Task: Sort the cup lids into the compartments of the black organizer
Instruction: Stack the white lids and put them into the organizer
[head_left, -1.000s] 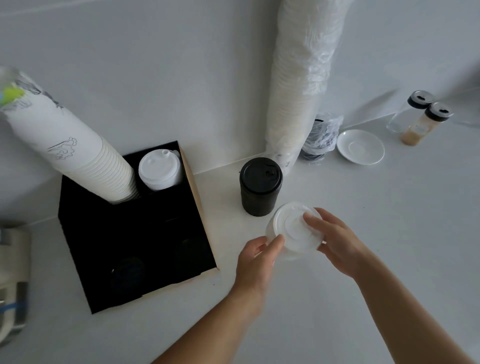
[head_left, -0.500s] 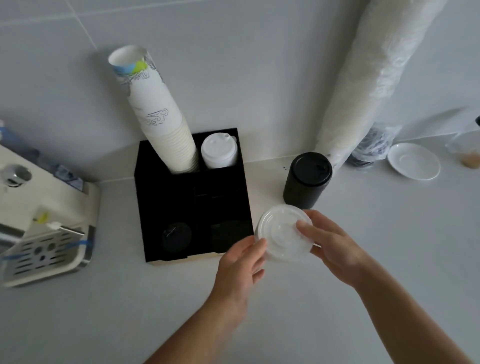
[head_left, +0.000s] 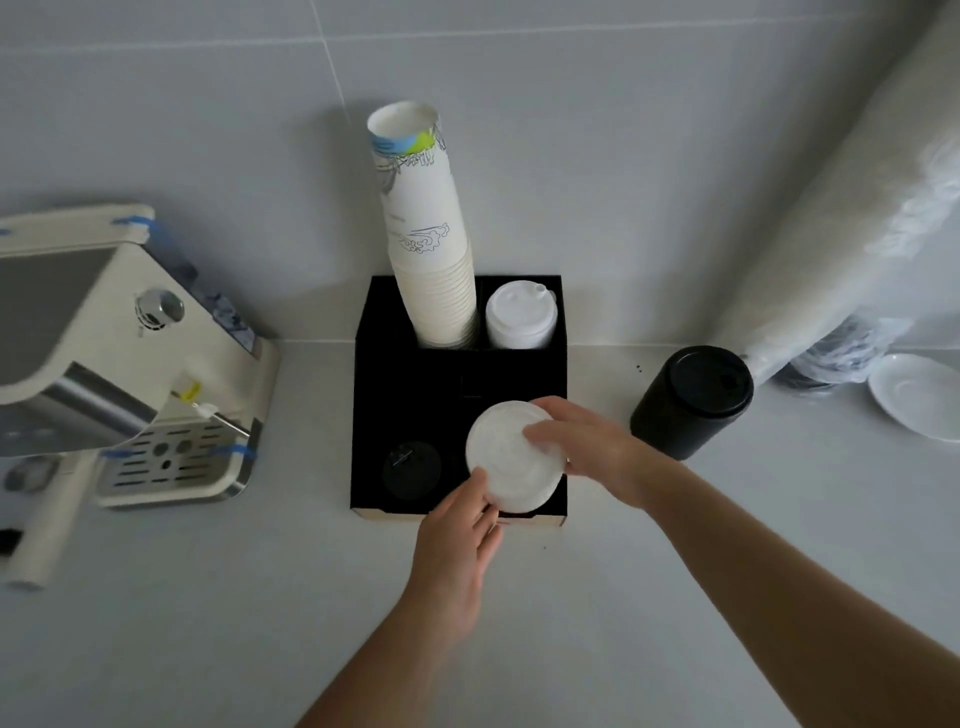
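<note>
Now both hands, left hand (head_left: 460, 525) and right hand (head_left: 587, 449), grip the white lid stack (head_left: 511, 462), moved from above the counter (head_left: 675, 545) to over the black organizer (head_left: 410, 384), lower-right compartment; insertion likely follows.

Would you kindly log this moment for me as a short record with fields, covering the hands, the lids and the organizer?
left hand: fingers on the near edge of the clear lid stack
right hand: grips the stack's far-right edge
stack position: over the front right compartment of the black organizer
front left compartment: black lid
back left compartment: paper cup stack
back right compartment: white lids
on counter, right of organizer: black lid stack
</note>
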